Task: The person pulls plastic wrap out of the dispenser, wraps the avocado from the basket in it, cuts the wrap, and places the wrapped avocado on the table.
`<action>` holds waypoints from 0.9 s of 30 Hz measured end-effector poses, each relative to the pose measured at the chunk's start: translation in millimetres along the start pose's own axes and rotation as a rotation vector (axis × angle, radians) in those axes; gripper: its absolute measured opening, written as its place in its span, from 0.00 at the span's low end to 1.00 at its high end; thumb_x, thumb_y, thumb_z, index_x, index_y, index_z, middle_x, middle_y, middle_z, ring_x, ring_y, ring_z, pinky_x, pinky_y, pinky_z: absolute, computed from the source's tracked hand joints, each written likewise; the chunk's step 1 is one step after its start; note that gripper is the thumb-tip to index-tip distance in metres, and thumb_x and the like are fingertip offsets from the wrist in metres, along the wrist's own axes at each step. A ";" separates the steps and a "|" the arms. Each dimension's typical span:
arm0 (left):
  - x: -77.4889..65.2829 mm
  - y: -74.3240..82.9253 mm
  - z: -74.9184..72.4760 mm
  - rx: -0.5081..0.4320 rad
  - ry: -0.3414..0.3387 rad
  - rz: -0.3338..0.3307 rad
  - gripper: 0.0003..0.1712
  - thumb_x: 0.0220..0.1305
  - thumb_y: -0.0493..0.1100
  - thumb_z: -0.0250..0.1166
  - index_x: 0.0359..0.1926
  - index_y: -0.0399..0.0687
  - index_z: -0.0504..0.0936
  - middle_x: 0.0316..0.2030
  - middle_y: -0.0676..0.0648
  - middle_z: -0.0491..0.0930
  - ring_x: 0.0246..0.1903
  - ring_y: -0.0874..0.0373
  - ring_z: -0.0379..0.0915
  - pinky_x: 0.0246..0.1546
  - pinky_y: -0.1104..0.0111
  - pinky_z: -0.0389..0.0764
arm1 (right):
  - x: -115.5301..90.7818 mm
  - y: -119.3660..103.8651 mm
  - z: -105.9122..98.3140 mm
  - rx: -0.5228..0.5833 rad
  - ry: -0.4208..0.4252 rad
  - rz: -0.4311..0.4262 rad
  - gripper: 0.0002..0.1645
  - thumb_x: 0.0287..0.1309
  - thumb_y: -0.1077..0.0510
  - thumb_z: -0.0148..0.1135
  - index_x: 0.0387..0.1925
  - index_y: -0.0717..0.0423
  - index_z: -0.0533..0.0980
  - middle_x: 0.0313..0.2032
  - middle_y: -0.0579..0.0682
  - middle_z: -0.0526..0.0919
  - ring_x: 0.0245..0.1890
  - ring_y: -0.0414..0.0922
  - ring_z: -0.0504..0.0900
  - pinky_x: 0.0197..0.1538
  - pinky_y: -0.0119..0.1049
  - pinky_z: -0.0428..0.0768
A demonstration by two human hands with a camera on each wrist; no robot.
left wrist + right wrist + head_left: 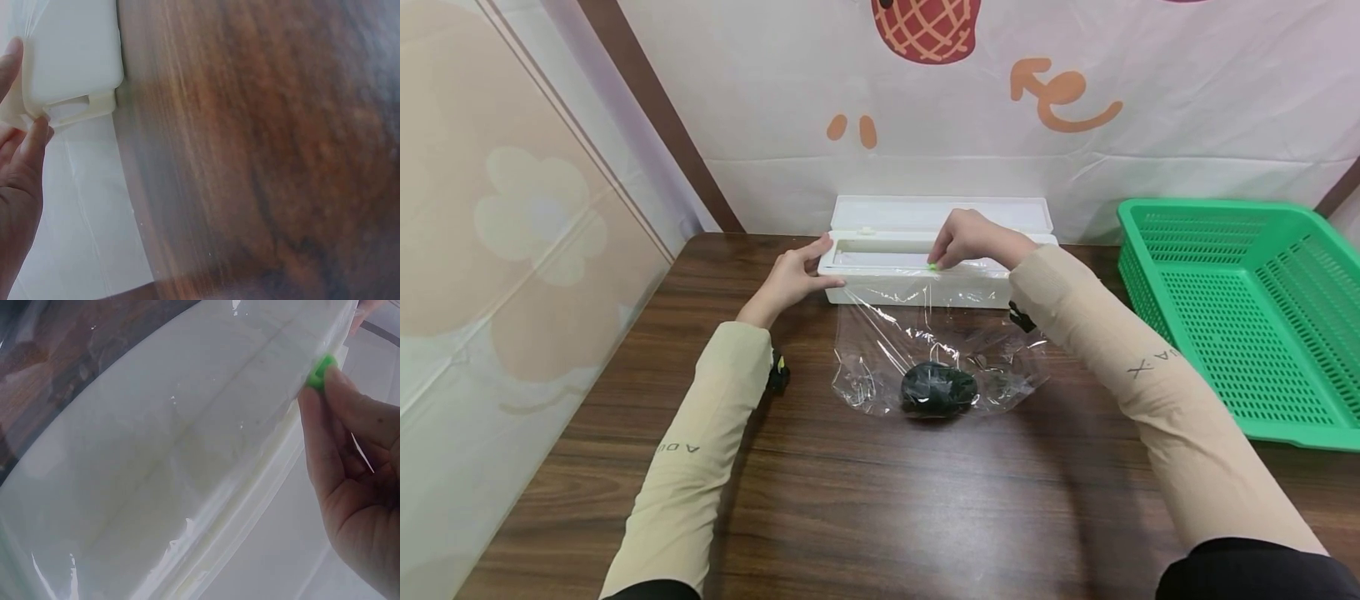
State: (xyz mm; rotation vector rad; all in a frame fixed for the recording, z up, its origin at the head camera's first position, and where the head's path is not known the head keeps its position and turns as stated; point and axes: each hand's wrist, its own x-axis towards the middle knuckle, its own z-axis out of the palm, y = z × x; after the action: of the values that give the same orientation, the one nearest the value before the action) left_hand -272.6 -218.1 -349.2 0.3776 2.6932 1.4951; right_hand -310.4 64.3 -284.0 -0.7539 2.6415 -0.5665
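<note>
A white cling film dispenser lies lengthwise near the table's back edge, its lid flipped back. My left hand grips its left end, thumb at the front and fingers behind. With thumb and fingertips, my right hand pinches a small green slide cutter around the middle of the dispenser's top edge. Clear cling film stretches from that edge toward me and drapes over a dark green, rounded oblong item on the table. The film around it is wrinkled and shiny.
A green slotted plastic basket stands on the right side of the brown wood-grain table. Behind the table hangs a pale printed cloth, close to the dispenser's raised lid.
</note>
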 end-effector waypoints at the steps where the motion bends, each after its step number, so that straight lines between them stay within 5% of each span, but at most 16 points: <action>1: 1.9 -3.9 0.1 0.000 0.001 0.001 0.45 0.46 0.33 0.70 0.64 0.36 0.58 0.66 0.43 0.52 0.62 0.51 0.58 0.54 0.71 0.69 | -0.4 -0.1 -0.2 -0.002 0.001 0.002 0.10 0.47 0.62 0.66 0.36 0.58 0.83 0.41 0.54 0.83 0.46 0.50 0.77 0.52 0.43 0.74; 6: 6.9 -14.9 1.6 0.027 0.012 0.007 0.46 0.46 0.36 0.71 0.65 0.39 0.58 0.67 0.46 0.53 0.61 0.53 0.59 0.53 0.73 0.69 | -2.3 0.5 -0.7 -0.001 -0.002 0.005 0.10 0.47 0.62 0.66 0.36 0.58 0.83 0.41 0.54 0.83 0.47 0.51 0.77 0.53 0.44 0.73; 27: 5.1 -15.2 1.8 0.024 0.013 0.025 0.45 0.46 0.34 0.71 0.64 0.36 0.59 0.67 0.44 0.53 0.62 0.53 0.58 0.54 0.73 0.69 | -5.9 8.3 -2.1 0.027 0.004 0.029 0.10 0.46 0.62 0.67 0.35 0.58 0.83 0.38 0.53 0.84 0.44 0.50 0.78 0.51 0.43 0.75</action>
State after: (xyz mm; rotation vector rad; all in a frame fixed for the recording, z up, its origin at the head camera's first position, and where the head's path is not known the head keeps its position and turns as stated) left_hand -280.2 -223.1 -362.6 0.4057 2.7289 1.4786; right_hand -310.0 74.7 -284.8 -0.7057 2.6390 -0.5948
